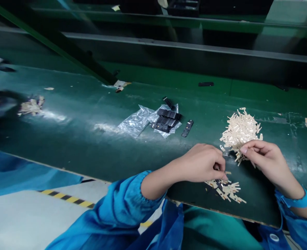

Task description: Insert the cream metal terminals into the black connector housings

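My left hand (202, 163) is closed, fingers curled down with the tips at a small scatter of flat cream-coloured pieces (231, 189) near the table's front edge. What lies between its fingertips is hidden. Thumb and forefinger of my right hand (269, 161) are pinched together at the near edge of a big heap of similar cream pieces (240, 128). Whether a piece is in that pinch is too small to tell. Some pieces in the small scatter have dark and orange-brown spots.
Left of the heap, black slotted plastic parts (166, 119) lie stacked on clear plastic bags (139, 119). One black part (187, 128) lies beside them. Another black strip (206, 84) is farther back. A green post (91, 66) meets the table (96, 149). A blue sleeve (25, 173) shows at left.
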### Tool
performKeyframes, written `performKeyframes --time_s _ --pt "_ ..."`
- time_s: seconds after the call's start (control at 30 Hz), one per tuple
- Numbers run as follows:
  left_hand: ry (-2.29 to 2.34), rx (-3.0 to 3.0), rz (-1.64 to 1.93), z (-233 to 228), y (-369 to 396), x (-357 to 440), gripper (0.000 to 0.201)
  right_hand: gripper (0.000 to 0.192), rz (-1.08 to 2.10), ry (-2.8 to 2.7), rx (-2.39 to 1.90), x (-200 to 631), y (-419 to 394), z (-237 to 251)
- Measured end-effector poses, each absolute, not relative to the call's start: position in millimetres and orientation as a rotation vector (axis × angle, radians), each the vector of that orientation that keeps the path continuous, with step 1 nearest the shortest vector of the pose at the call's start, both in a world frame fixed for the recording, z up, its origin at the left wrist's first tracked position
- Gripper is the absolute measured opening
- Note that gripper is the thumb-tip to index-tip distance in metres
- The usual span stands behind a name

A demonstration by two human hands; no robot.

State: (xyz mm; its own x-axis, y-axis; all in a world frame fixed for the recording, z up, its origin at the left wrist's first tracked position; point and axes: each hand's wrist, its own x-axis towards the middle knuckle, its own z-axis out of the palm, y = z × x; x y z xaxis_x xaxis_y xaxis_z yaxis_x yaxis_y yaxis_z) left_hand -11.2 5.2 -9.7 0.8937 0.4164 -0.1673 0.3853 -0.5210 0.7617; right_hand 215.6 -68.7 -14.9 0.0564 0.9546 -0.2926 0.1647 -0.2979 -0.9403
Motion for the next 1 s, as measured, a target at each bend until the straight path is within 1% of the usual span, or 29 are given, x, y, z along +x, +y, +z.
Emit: performKeyframes --time_s 0.07,0.13,0.3,0.4,0.57,0.8,0.87,1.0 --pt "0.6 2.248 0.054 -9 4 -12 0.03 0.021 1.324 -1.094 -1.568 214 -67 -14" --pt "0.592 2.247 0.115 -8 3 -11 0.035 0.021 1.336 -1.058 -1.56 213 -67 -15" --pt "0.568 1.945 0.45 -10 1 -7 0.021 0.018 1.37 -0.987 -1.529 211 -73 -22" --pt "0.623 1.786 0.574 -8 3 -7 0.019 0.018 1.391 -0.968 -1.505 210 -74 -23" --pt "0.721 1.7 0.566 -2 7 -7 0.017 0.013 1.499 -1.085 -1.484 206 -74 -13" --pt "0.614 1.846 0.374 -3 8 -7 0.018 0.01 1.569 -1.253 -1.454 203 -77 -9" --pt "0.698 1.843 0.424 -7 5 -5 0.013 0.012 1.533 -1.294 -1.456 203 -78 -11" --pt "0.905 1.96 0.666 -14 -2 0 0.015 0.013 1.327 -1.268 -1.546 203 -78 -14"
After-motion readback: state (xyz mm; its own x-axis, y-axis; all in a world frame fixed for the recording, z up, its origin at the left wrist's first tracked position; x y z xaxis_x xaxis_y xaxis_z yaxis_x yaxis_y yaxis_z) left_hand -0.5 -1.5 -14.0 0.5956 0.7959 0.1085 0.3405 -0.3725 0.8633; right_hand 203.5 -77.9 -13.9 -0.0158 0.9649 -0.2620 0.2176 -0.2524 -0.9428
